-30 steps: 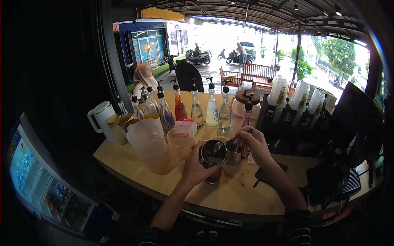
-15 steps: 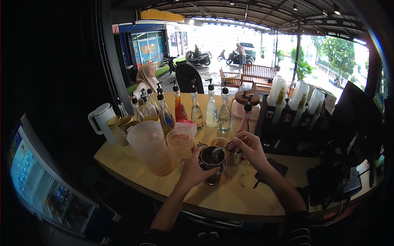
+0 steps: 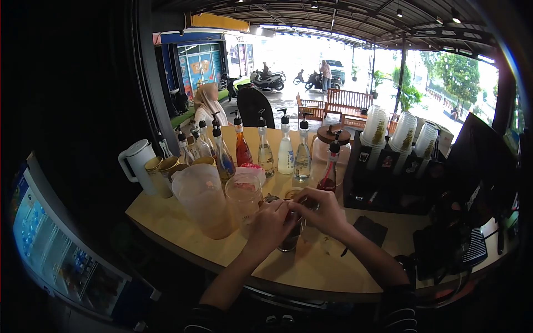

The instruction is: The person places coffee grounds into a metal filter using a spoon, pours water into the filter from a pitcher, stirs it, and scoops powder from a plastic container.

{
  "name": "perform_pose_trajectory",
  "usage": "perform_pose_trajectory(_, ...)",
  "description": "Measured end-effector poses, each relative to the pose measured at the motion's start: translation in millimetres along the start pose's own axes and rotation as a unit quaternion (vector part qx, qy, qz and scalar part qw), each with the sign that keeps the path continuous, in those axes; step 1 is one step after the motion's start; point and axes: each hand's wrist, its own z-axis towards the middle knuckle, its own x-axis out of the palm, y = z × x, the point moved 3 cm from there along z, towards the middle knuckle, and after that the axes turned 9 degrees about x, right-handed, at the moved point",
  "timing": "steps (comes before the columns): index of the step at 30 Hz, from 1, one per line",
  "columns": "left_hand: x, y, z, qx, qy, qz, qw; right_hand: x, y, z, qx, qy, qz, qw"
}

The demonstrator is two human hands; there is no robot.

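A dark, shiny cup [image 3: 291,240] stands on the counter in front of me, its opening mostly covered by my hands. My left hand [image 3: 271,226] is at the cup's left upper side, fingers curled in over the rim. From the right, my right hand [image 3: 323,212] meets it, thumb and fingers pinched together above the cup. Whatever lies between the fingertips is hidden, and no spoon can be made out. Just left of the cup stands a clear plastic jar [image 3: 244,194]. A pump bottle of dark red syrup [image 3: 328,173] is behind my right hand.
A large translucent pitcher [image 3: 201,197] and a white jug [image 3: 140,166] stand left on the counter [image 3: 266,272]. Several pump bottles [image 3: 266,155] line its back. Stacked plastic cups [image 3: 375,125] sit in a black holder at right. Beyond the counter, a person [image 3: 210,105] is at left.
My right hand has come down and left to meet my left hand at the cup's top. The spoon it held in the cup no longer shows. My left fingers have moved onto the rim.
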Motion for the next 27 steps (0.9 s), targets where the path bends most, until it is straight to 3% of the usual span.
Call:
perform_pose_trajectory(4,-6,-2,4,0.043,-0.058,0.036,0.997,-10,0,-4,-0.073,0.029,0.01,0.997)
perform_pose_trajectory(8,-19,-3,1,0.014,-0.06,0.041,0.997,-28,-66,-3,0.022,-0.018,0.004,1.0)
perform_pose_trajectory(10,-26,-1,-2,-0.013,-0.08,0.002,0.997,-38,-109,-6,0.068,-0.088,-0.128,0.986)
perform_pose_trajectory(13,-35,4,-6,-0.014,-0.093,0.003,0.996,-32,-176,-14,0.051,-0.091,-0.192,0.976)
perform_pose_trajectory(17,-41,6,-9,-0.008,-0.133,-0.011,0.991,-28,-173,-21,0.095,-0.038,-0.207,0.973)
perform_pose_trajectory(19,-42,7,-11,-0.025,-0.14,-0.024,0.99,-28,-176,-23,0.147,-0.093,-0.156,0.972)
perform_pose_trajectory(23,-43,7,-14,-0.055,-0.159,-0.064,0.984,-23,-195,-25,0.211,-0.039,-0.098,0.972)
perform_pose_trajectory(25,-43,7,-14,-0.06,-0.157,-0.067,0.983,-14,-215,-25,0.226,-0.006,0.041,0.973)
perform_pose_trajectory(27,-42,6,-14,-0.064,-0.156,-0.069,0.983,-9,-214,-27,0.236,-0.022,0.089,0.967)
